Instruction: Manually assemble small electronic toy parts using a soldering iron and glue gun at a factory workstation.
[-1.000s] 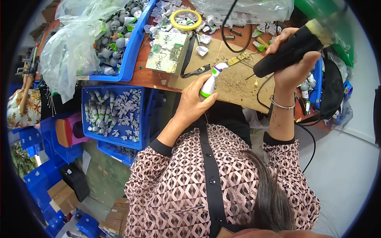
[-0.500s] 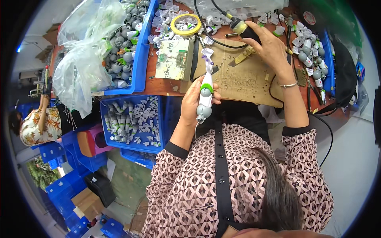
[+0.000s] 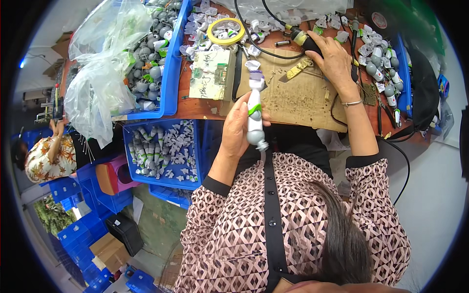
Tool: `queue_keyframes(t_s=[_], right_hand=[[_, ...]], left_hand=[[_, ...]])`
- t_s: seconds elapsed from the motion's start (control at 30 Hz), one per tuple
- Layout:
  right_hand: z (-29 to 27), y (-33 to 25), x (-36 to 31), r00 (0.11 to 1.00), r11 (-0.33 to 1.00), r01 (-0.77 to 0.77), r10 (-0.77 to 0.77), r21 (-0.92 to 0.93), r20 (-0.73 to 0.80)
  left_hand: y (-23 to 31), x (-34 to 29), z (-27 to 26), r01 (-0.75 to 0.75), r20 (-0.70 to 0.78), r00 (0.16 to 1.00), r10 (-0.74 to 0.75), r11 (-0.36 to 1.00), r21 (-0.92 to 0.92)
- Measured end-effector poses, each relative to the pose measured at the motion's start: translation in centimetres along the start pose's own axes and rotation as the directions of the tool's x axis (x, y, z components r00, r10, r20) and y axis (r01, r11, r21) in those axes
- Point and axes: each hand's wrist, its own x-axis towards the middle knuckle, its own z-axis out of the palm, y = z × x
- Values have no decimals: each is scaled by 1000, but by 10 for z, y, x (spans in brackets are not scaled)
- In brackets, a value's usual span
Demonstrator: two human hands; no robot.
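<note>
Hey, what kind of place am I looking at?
Probably a small-parts assembly workshop: a blue bin heaped with grey parts, a tray of pieces below the bench, and a corded tool in the right hand.

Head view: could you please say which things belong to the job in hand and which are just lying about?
Likely in use:
long white, green and grey plastic piece, in the left hand
black-handled corded tool, against the right hand

Probably lying about:
yellow ring-shaped tape roll
brown cardboard box
</note>
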Motion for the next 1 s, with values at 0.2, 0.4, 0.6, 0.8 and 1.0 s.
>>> queue_keyframes(t_s=[0.2,0.4,0.6,0.8,1.0], right_hand=[[-21,-18,-1,960,976,114,-59,187,-275],[-49,-101,-39,543,472,-506,-476,722,692],[3,-122,-29,728,-80,-684,-137,725,671],[9,-132,-12,735,2,-668,-153,744,660],[15,-144,-4,741,29,-662,-127,749,659]], left_hand=[[19,1,1,-165,-59,983,171,982,96],[32,2,-16,-388,-17,919,393,912,134],[29,-14,-19,-354,66,935,350,931,88],[19,-24,-30,-330,-22,943,332,942,65],[18,-29,-36,-297,-82,951,297,955,19]])
